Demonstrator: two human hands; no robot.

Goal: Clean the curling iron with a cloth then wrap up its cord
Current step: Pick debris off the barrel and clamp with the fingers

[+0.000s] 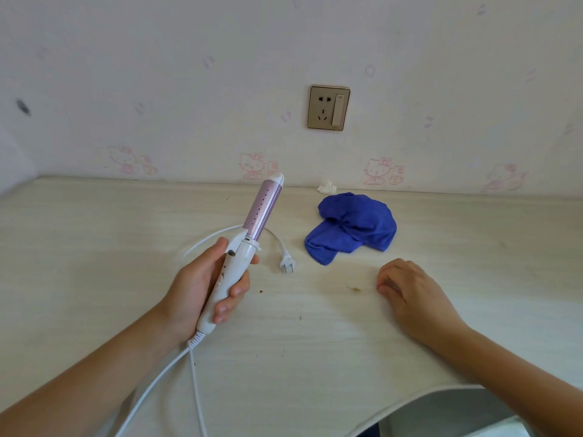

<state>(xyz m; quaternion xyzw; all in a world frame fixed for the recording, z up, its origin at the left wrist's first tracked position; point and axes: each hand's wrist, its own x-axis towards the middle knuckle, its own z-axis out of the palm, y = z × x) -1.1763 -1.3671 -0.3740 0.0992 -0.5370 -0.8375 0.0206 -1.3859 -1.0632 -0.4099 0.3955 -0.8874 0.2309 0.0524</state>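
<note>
A: Left grip [208,285] clamps the curling iron [263,209], centre-left; right grip [407,285] lies loose, empty, below the cloth [353,228].

B: Cord [157,383] trails off the counter [315,342] at lower left; it may snag and yank the plug [287,263].

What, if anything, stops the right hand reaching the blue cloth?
Probably nothing, so yes: the right hand rests empty on the table, with no object between it and the blue cloth; the plug lies aside.

Cord [195,339]: leaves frame at 7 o'clock; part hidden behind left hand [195,288]. White scrap [326,187], 12 o'clock of cloth [353,228]: too small to identify.
</note>
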